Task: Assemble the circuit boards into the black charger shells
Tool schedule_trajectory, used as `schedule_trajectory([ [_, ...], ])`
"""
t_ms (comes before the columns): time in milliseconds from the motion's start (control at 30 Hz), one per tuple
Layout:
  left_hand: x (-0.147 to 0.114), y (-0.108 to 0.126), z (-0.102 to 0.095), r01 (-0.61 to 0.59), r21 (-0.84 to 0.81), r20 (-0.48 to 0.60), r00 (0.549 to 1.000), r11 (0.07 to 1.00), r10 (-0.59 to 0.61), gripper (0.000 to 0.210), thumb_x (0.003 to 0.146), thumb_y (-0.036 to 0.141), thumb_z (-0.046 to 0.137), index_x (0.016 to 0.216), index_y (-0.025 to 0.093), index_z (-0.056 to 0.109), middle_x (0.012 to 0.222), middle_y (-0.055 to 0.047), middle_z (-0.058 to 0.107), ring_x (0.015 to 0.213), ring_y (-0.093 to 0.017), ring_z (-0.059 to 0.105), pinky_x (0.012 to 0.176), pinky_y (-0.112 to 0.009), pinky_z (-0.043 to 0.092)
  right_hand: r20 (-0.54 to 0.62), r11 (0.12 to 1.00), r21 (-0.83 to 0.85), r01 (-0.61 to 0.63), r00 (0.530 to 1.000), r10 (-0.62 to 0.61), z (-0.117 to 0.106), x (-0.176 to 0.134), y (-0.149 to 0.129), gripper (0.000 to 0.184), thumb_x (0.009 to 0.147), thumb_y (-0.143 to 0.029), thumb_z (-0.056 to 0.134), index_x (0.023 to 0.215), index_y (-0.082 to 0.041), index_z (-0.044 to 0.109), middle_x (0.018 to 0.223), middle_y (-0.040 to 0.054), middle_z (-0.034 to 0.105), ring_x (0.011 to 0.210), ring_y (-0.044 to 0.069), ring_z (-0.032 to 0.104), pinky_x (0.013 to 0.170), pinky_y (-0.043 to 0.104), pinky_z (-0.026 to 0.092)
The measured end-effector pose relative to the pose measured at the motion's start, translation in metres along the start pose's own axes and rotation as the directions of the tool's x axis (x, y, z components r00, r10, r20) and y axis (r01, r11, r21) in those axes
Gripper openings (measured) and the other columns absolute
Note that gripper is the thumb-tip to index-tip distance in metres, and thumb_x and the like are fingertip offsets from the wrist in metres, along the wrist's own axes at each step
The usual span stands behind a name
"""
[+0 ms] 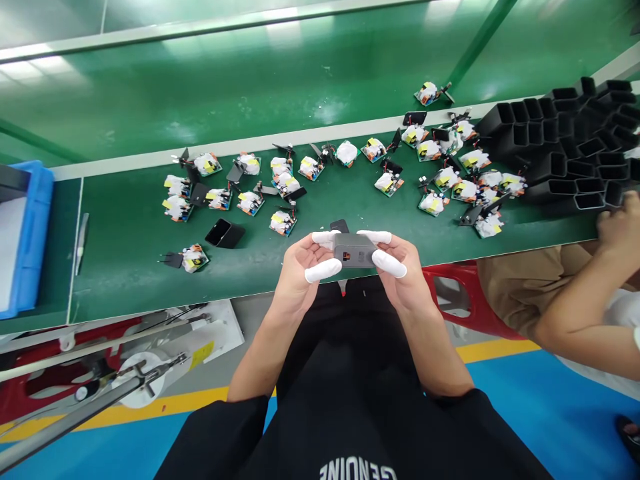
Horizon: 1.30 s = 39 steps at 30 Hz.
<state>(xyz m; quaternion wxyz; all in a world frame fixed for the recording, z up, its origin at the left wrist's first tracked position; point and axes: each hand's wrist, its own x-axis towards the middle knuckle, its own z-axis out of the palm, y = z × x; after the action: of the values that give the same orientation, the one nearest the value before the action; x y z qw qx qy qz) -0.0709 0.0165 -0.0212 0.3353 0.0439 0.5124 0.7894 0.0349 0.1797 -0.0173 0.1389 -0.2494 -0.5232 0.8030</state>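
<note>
Between both hands, over the front edge of the green table, is a dark grey plastic housing (356, 244) with small orange parts showing in an opening. My left hand (306, 267) grips its left end, thumb and finger in white finger covers. At the right end, my right hand (397, 267) closes on it in the same way. Just behind the housing a small black flap (339, 226) shows; whether it is joined to it I cannot tell. Left of my hands lie an open black housing (225, 233) and a circuit board with white filler (194, 259).
Several similar circuit boards (283, 223) with black end plates spread along the table (135, 260). Stacked black housings (565, 143) fill the right end, near a co-worker's hand (620, 227). A blue bin (37, 227) and a thin white tool (81, 243) are at left.
</note>
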Motion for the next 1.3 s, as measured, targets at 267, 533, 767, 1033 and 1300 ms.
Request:
schedule_trajectory([
  [267,-0.003,0.002,0.005,-0.05,0.022,0.009,0.999,0.999,0.05,0.056,0.064,0.04,0.108,0.112,0.02,0.086,0.114,-0.01,0.084,0.106,-0.026,0.081,0.099,-0.037,0.066,0.029,1.0,-0.021,0.014,1.0,-0.013,-0.002,-0.002,0.004,0.059,0.069,-0.067,0.1,0.109,-0.028,0.08,0.117,0.0074,0.085,0.101,0.03,0.081,0.097,0.051,0.069],
  [533,0.008,0.03,0.0,-0.156,0.167,0.128,0.982,0.974,0.135,0.038,0.078,0.045,0.101,0.107,0.022,0.092,0.113,-0.01,0.087,0.107,-0.029,0.083,0.095,-0.041,0.07,0.015,0.992,-0.088,0.095,0.995,-0.095,0.018,-0.029,0.024,0.062,0.077,-0.067,0.095,0.116,-0.032,0.063,0.117,0.0077,0.079,0.106,0.029,0.08,0.102,0.051,0.069],
  [767,0.003,0.051,0.001,-0.191,0.224,0.164,0.974,0.956,0.156,0.034,0.08,0.047,0.101,0.099,0.02,0.09,0.105,-0.009,0.085,0.099,-0.028,0.082,0.089,-0.041,0.071,0.05,0.993,-0.071,0.099,0.994,-0.096,0.03,-0.039,0.03,0.057,0.081,-0.061,0.094,0.114,-0.031,0.06,0.117,0.0063,0.08,0.102,0.027,0.082,0.105,0.051,0.069],
  [1033,0.0,0.046,-0.001,-0.22,0.275,0.139,0.972,0.936,0.188,0.035,0.082,0.047,0.098,0.099,0.018,0.089,0.105,-0.009,0.085,0.087,-0.024,0.08,0.077,-0.037,0.07,0.078,0.997,0.038,0.067,0.995,-0.069,0.03,-0.037,0.031,0.054,0.08,-0.055,0.099,0.114,-0.03,0.064,0.12,0.0062,0.081,0.106,0.027,0.081,0.104,0.05,0.071],
  [1300,-0.001,0.045,-0.002,-0.229,0.299,0.122,0.972,0.926,0.201,0.033,0.084,0.046,0.097,0.102,0.019,0.089,0.099,-0.008,0.085,0.091,-0.024,0.082,0.079,-0.034,0.069,0.057,0.996,0.082,0.041,0.997,-0.045,0.03,-0.034,0.036,0.051,0.078,-0.051,0.1,0.112,-0.03,0.068,0.119,0.0049,0.083,0.105,0.027,0.082,0.102,0.051,0.072],
])
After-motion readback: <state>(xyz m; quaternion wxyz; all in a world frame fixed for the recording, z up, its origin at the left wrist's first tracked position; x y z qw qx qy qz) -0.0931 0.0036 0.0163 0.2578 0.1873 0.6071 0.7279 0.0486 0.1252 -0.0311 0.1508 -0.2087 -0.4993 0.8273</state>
